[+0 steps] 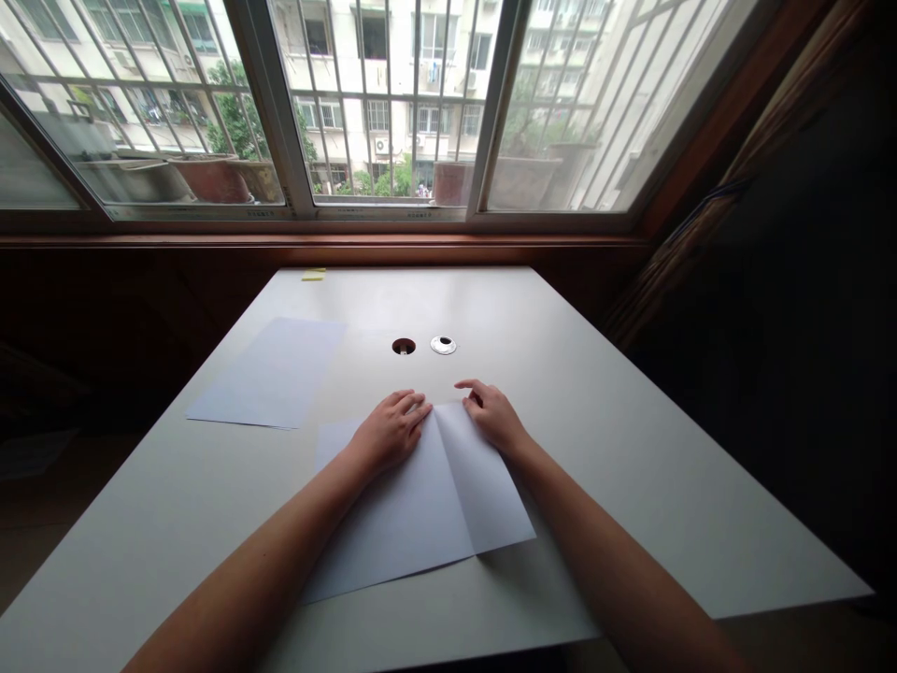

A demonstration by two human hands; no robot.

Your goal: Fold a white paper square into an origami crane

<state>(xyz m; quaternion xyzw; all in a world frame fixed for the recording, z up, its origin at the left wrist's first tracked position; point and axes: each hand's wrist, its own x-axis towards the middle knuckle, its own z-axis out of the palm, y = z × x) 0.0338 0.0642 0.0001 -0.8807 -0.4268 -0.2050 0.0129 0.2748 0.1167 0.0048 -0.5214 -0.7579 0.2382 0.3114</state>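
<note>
A white sheet of paper [420,505] lies in front of me, with a crease running from its far edge to its near edge. To the right of the crease the narrower part stands raised off the table, casting a shadow beneath its near corner. My left hand [392,432] rests flat on the sheet at its far edge, fingers stretched toward the crease. At the far right corner, my right hand [496,419] has its thumb and curled fingers on the paper's edge, while its index finger points left; its exact grip is partly hidden.
A white table [631,486] carries another flat paper stack or sheet [266,374] at the left. Beyond my hands are a round cable hole [404,347] and a white ring-shaped cover [444,345]. Yellow strips [313,275] lie at the far edge, below a barred window [392,103].
</note>
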